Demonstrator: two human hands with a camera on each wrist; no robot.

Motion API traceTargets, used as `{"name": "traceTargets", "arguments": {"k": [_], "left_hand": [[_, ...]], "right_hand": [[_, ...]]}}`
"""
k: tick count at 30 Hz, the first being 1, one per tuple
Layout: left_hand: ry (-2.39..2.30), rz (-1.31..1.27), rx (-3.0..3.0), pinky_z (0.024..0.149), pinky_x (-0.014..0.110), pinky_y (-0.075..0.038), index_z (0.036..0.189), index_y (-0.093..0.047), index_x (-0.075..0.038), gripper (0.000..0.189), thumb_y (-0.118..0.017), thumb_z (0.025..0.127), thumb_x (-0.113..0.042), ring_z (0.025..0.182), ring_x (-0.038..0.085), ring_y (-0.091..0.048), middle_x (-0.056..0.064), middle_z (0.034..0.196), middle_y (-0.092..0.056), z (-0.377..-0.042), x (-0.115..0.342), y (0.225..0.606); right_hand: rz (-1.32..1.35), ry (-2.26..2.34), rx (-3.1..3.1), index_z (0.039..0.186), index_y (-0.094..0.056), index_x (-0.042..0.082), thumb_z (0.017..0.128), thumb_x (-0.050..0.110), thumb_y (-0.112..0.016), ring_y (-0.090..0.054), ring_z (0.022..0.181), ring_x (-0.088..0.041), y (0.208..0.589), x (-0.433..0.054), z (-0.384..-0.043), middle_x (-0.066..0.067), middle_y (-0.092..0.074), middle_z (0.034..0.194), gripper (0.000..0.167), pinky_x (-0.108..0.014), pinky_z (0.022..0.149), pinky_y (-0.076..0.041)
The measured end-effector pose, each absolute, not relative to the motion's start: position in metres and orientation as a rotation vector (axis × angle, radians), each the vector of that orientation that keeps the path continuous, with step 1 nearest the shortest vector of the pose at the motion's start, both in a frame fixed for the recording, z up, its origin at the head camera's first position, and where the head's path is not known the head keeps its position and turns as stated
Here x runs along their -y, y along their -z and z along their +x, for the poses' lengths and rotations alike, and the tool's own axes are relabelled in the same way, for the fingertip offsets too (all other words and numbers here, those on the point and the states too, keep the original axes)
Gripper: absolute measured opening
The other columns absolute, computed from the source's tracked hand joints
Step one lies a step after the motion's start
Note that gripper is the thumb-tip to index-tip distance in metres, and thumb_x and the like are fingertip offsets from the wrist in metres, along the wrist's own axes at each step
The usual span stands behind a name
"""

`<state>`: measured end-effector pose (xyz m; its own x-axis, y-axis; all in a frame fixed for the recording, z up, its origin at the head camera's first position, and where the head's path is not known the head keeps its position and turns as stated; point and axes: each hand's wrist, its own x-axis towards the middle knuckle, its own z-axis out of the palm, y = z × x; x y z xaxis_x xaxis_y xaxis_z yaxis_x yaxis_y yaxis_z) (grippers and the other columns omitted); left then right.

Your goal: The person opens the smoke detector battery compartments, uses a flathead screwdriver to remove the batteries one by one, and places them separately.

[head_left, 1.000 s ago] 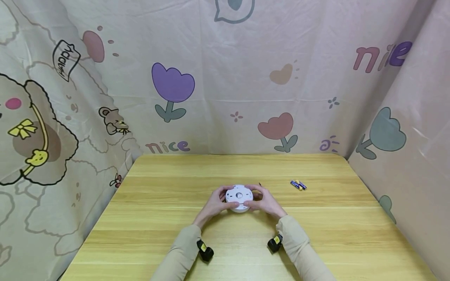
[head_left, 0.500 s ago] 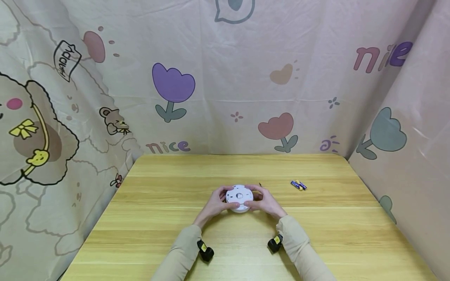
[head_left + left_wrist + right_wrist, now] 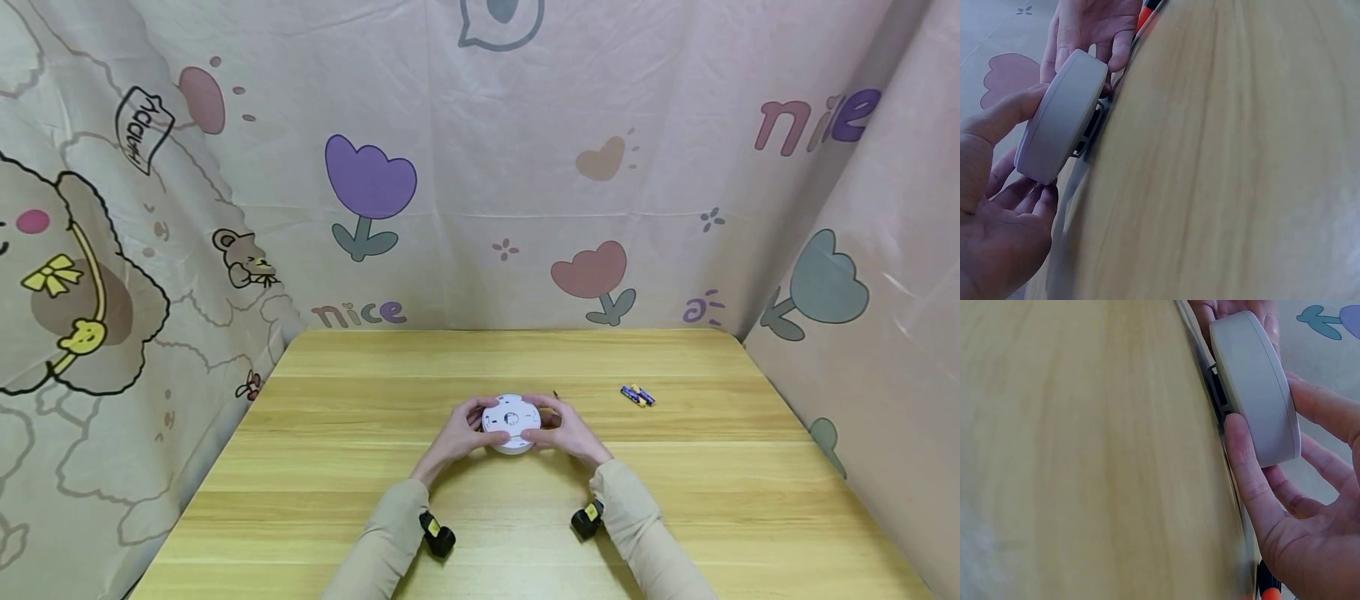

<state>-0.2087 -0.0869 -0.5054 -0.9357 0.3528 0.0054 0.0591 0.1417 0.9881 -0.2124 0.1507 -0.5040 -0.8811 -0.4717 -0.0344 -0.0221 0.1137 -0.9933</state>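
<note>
A white round smoke detector (image 3: 512, 419) is held between both hands, its flat slotted plate with a central opening facing up in the head view. My left hand (image 3: 457, 435) grips its left side, thumb on the near part of the plate and fingers around the far rim. From the other side my right hand (image 3: 568, 431) grips it the same way. In the left wrist view, the thick pale side of the smoke detector (image 3: 1063, 119) shows. A dark framed part (image 3: 1217, 390) sticks out below its body, close over the tabletop, in the right wrist view.
Several blue batteries (image 3: 637, 395) lie together on the wooden table (image 3: 360, 367), right of the hands. Behind the right hand lies a tool with a black and orange handle (image 3: 1145, 15), mostly hidden in the head view. A printed curtain (image 3: 465, 167) hangs behind the table.
</note>
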Motion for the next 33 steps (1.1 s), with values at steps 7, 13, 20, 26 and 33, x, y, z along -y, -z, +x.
{"name": "traceTargets", "arguments": {"k": [7, 13, 20, 26, 33], "left_hand": [[-1.868, 0.445, -2.215, 0.123, 0.052, -0.034, 0.139, -0.051, 0.004, 0.066, -0.082, 0.081, -0.007, 0.142, 0.043, -0.044, 0.025, 0.149, -0.048, -0.2092, 0.0879, 0.5081], [-1.875, 0.458, -2.196, 0.123, 0.05, -0.035, 0.141, -0.053, 0.001, 0.066, -0.081, 0.083, -0.007, 0.142, 0.04, -0.045, 0.023, 0.151, -0.049, -0.2095, 0.0882, 0.5088], [-1.869, 0.449, -2.202, 0.121, 0.048, -0.038, 0.138, -0.055, 0.003, 0.065, -0.083, 0.081, -0.008, 0.14, 0.04, -0.049, 0.025, 0.147, -0.053, -0.2089, 0.089, 0.5079], [-1.84, 0.447, -2.254, 0.119, 0.046, -0.042, 0.136, -0.057, 0.004, 0.065, -0.085, 0.079, -0.009, 0.137, 0.039, -0.053, 0.025, 0.143, -0.056, -0.2094, 0.0884, 0.5077], [-1.813, 0.447, -2.32, 0.112, 0.046, -0.049, 0.134, -0.061, 0.001, 0.06, -0.084, 0.08, -0.012, 0.13, 0.039, -0.058, 0.025, 0.141, -0.059, -0.2094, 0.0882, 0.508]], "right_hand": [[-0.489, 1.823, -2.053, 0.151, -0.04, 0.001, 0.086, 0.008, -0.077, -0.066, 0.109, -0.026, 0.5037, -0.1505, -0.2123, -0.032, -0.044, 0.147, 0.076, -0.039, 0.084, -0.064], [-0.489, 1.813, -2.055, 0.151, -0.039, 0.002, 0.086, 0.01, -0.077, -0.065, 0.109, -0.025, 0.5035, -0.1506, -0.2114, -0.032, -0.045, 0.146, 0.076, -0.04, 0.085, -0.064], [-0.508, 1.791, -2.064, 0.151, -0.039, 0.002, 0.086, 0.01, -0.077, -0.064, 0.109, -0.024, 0.5034, -0.1516, -0.2116, -0.033, -0.046, 0.143, 0.076, -0.038, 0.085, -0.064], [-0.505, 1.788, -2.058, 0.151, -0.04, 0.003, 0.086, 0.008, -0.077, -0.063, 0.111, -0.024, 0.5051, -0.1522, -0.2132, -0.032, -0.047, 0.142, 0.075, -0.037, 0.084, -0.064], [-0.526, 1.788, -2.058, 0.152, -0.037, 0.001, 0.086, 0.008, -0.076, -0.064, 0.109, -0.024, 0.5043, -0.153, -0.2122, -0.035, -0.046, 0.142, 0.077, -0.038, 0.085, -0.064]]}}
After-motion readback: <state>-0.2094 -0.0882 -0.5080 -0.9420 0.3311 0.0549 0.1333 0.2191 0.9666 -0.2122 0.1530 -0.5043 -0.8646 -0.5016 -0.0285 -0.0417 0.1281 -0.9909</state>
